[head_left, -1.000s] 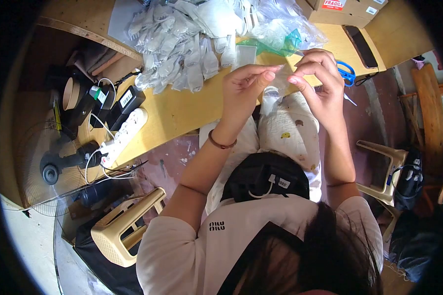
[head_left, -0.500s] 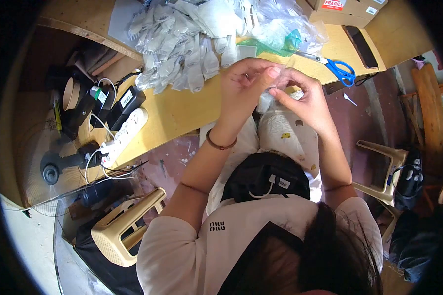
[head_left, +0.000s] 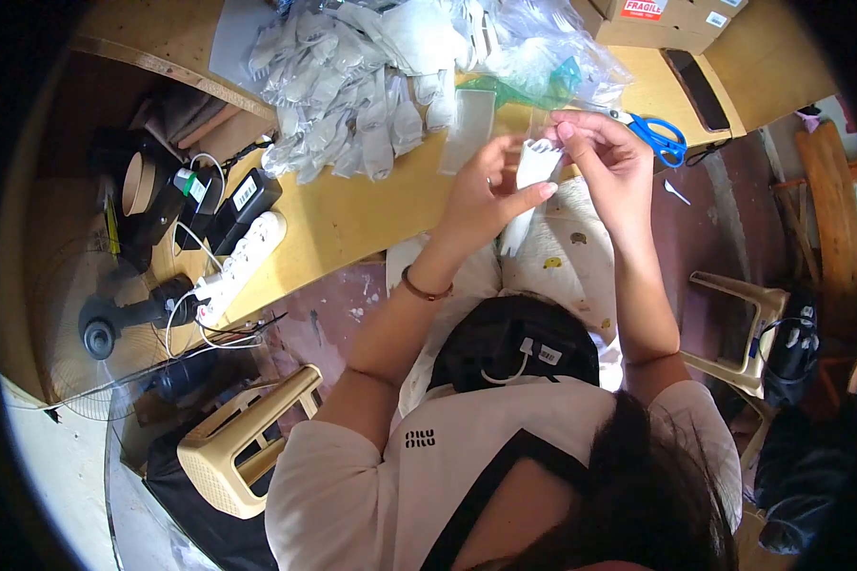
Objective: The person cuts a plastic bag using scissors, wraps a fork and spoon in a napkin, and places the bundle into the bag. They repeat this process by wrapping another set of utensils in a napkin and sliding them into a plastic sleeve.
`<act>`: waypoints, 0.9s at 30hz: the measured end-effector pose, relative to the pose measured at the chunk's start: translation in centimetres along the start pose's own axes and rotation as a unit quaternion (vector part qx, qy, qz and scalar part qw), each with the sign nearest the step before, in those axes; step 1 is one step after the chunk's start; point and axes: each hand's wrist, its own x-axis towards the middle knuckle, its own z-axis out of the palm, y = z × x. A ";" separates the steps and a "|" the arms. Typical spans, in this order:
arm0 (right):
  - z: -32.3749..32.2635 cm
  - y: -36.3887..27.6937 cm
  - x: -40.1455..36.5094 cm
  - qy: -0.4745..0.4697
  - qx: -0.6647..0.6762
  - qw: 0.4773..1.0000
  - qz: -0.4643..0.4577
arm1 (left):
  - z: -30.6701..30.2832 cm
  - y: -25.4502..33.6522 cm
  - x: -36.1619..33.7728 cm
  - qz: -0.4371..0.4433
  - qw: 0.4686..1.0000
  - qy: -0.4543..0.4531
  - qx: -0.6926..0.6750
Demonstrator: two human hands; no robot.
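Observation:
My left hand (head_left: pixel 490 190) holds a bundle of white plastic cutlery (head_left: pixel 537 164) between thumb and fingers, fork tines upward, above my lap. Closed at the top of the bundle, my right hand (head_left: pixel 607 157) pinches what looks like a clear plastic bag (head_left: pixel 543 122). How far the bag covers the cutlery is hard to tell. Behind my hands, a large pile of wrapped white cutlery (head_left: pixel 348 95) lies on the wooden table (head_left: pixel 328 211). A clear flat sleeve (head_left: pixel 468 131) lies at the table's edge, beside green plastic film (head_left: pixel 533 88).
Blue-handled scissors (head_left: pixel 659 141) and a black phone (head_left: pixel 697 90) lie at the right, before a cardboard box (head_left: pixel 652 24). A power strip (head_left: pixel 243 265) and a fan (head_left: pixel 100 335) are at the left. Beige stools (head_left: pixel 248 443) stand on the floor.
My hands have moved apart slightly, the right one to the right and the left one lower. The white cutlery bundle now shows between them, and the clear sleeve on the table is more exposed.

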 end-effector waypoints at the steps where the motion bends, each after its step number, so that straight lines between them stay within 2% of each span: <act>1: -0.1 0.0 0.1 0.006 -0.013 1.000 0.002 | 0.0 -0.4 -0.2 -0.019 1.000 -0.009 -0.008; 5: -0.9 0.3 0.6 0.021 -0.026 0.999 -0.007 | 0.1 -1.3 -1.1 -0.044 0.999 -0.020 0.014; 12: 0.4 0.3 0.5 0.143 0.104 0.984 -0.027 | -0.2 -1.2 -1.3 -0.030 0.998 -0.002 0.049; 16: 0.1 1.3 -0.3 -0.053 0.047 0.993 0.094 | -0.2 -0.5 -1.5 -0.022 0.998 0.004 0.058; 21: -0.2 0.9 0.5 -0.065 0.053 0.992 0.093 | -0.3 -1.5 -2.1 -0.017 0.997 0.032 0.066; 24: -0.4 1.0 1.0 -0.051 0.072 0.992 0.086 | -1.4 -2.8 -2.5 -0.086 0.987 0.002 0.136; 27: -0.4 -0.4 1.5 -0.036 0.036 0.995 0.087 | -1.7 -3.0 -3.3 -0.085 0.978 -0.012 0.188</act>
